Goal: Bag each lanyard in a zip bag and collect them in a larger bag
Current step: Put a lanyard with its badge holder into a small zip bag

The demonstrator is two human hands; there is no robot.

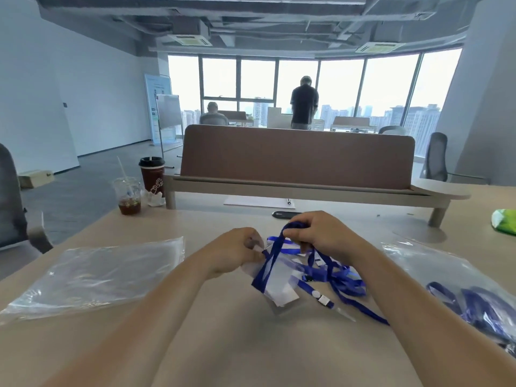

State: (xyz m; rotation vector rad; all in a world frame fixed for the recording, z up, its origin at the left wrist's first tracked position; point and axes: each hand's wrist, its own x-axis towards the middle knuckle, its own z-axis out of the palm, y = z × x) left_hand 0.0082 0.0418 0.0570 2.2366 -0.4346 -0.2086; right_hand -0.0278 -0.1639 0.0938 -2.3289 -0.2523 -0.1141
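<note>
Blue lanyards (pixel 339 275) with clips lie in a loose heap at the middle of the table, over a small clear zip bag (pixel 280 291). My right hand (pixel 321 233) is shut on a loop of one blue lanyard, lifted a little above the heap. My left hand (pixel 237 252) pinches the top edge of the small zip bag, just left of the loop. A stack of clear zip bags (pixel 95 275) lies flat at the left. At the right, a larger clear bag (pixel 458 289) holds several bagged blue lanyards.
Two drink cups (pixel 129 195) (pixel 152 174) stand at the table's far left corner. A brown desk divider (pixel 296 160) crosses the back, with a paper sheet and a dark object (pixel 284 215) before it. A green packet (pixel 505 222) lies far right. Two people are at the windows.
</note>
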